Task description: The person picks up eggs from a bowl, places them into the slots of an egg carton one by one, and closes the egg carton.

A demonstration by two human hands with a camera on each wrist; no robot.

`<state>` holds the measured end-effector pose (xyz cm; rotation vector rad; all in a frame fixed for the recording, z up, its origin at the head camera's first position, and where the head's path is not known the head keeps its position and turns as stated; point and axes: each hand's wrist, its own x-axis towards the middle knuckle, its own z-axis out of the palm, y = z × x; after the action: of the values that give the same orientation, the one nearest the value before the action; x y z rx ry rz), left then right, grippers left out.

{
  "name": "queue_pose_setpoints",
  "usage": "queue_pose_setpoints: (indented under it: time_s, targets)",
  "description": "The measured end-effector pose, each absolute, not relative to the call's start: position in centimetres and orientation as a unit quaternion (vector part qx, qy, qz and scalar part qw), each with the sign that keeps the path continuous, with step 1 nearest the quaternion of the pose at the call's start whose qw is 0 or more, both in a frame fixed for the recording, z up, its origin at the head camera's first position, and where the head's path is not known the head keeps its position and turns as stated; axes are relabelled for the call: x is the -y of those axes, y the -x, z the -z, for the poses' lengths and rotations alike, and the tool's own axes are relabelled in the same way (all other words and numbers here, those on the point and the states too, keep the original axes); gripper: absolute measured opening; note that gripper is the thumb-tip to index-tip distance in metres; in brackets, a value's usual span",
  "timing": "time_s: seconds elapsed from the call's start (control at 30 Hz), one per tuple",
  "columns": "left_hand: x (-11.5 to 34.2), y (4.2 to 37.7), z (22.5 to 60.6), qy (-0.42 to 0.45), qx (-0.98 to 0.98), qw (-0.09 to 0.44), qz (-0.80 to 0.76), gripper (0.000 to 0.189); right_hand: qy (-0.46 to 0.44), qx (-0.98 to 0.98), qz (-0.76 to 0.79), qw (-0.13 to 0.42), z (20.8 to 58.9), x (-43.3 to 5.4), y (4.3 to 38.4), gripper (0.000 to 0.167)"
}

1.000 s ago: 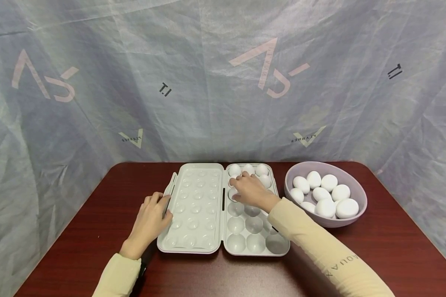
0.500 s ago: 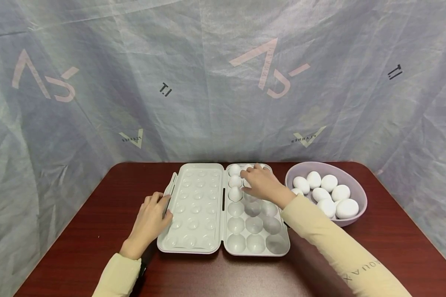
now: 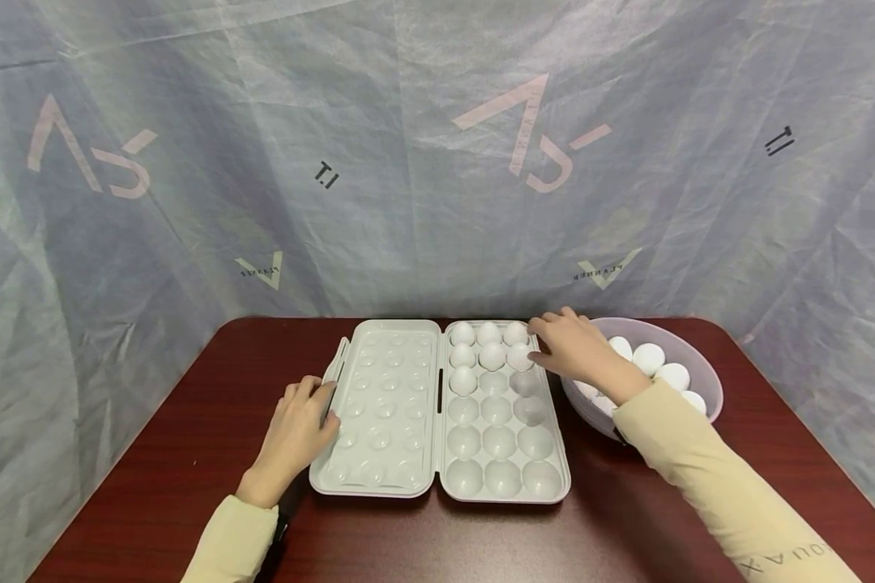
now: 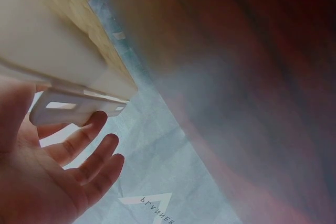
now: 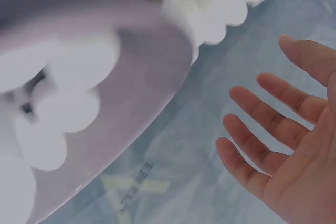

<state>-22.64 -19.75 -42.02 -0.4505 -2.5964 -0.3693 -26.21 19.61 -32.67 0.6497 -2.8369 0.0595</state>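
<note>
A pale plastic egg box lies unfolded, its dimpled lid (image 3: 401, 397) on the left and its cupped tray (image 3: 499, 442) on the right. White eggs (image 3: 463, 380) fill the two far rows of the tray, with one more in the third row's left cup. My left hand (image 3: 292, 437) holds the lid's outer edge at the clasp flap (image 4: 73, 109), thumb on one side and fingers on the other. Between tray and bowl hovers my right hand (image 3: 579, 348), with nothing in it. Its fingers spread loosely beside the bowl in the right wrist view.
A lilac oval bowl (image 3: 709, 376) of several white eggs (image 3: 649, 358) stands right of the tray, partly covered by my right forearm. Everything rests on a dark red-brown table (image 3: 189, 453). Behind it hangs a grey-blue printed cloth (image 3: 408, 202).
My right hand has left the tray and moved right to the bowl's near-left rim. Eggs it covered in the tray's second row now show. The left hand stays put.
</note>
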Motion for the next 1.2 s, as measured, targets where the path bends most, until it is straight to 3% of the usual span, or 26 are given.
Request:
queue_pose_setpoints:
  time_s: [0.5,0.7,1.2]
  targets:
    - [19.6,22.6,42.1,0.164,0.948,0.239,0.133,0.036,-0.174,0.979,-0.058,0.089,33.8,-27.0,25.4,0.034]
    - [19.7,22.6,42.3,0.164,0.948,0.239,0.133,0.036,-0.164,0.980,-0.067,0.089,34.9,-29.3,25.5,0.027]
    - [19.7,22.7,42.4,0.165,0.947,0.244,0.131,0.036,-0.168,0.982,-0.055,0.071,36.4,-32.0,25.5,0.020]
